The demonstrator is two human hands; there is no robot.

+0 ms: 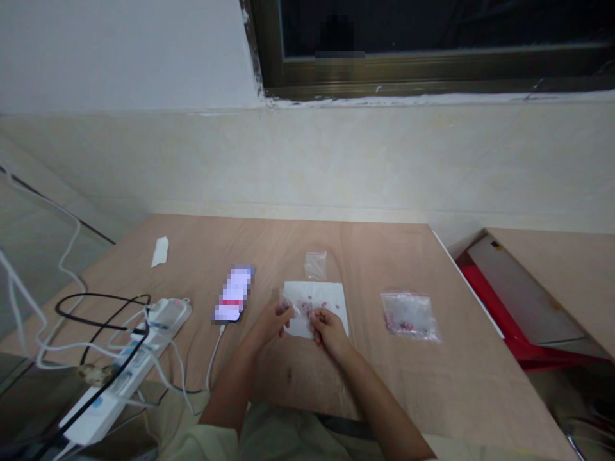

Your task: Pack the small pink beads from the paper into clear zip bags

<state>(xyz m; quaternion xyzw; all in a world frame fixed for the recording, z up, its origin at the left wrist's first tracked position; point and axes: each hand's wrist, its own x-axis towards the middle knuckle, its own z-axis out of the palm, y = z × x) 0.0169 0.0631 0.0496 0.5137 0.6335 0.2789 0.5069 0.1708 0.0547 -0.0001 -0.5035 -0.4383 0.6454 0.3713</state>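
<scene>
A small clear plastic bag is stretched between my two hands, above a sheet of white paper. My left hand pinches the bag's left side. With its fingers closed, my right hand grips the right side of the same bag. Small red pieces lie scattered on the paper; whether some are inside the bag is hard to tell. Just behind the paper lies another small clear bag. A larger zip bag holding many red pieces rests to the right.
On the wooden table, a phone with a lit screen lies left of the paper, its white cable attached. Farther left is a white power strip with tangled cables. A white scrap sits at the back left. A wall stands behind.
</scene>
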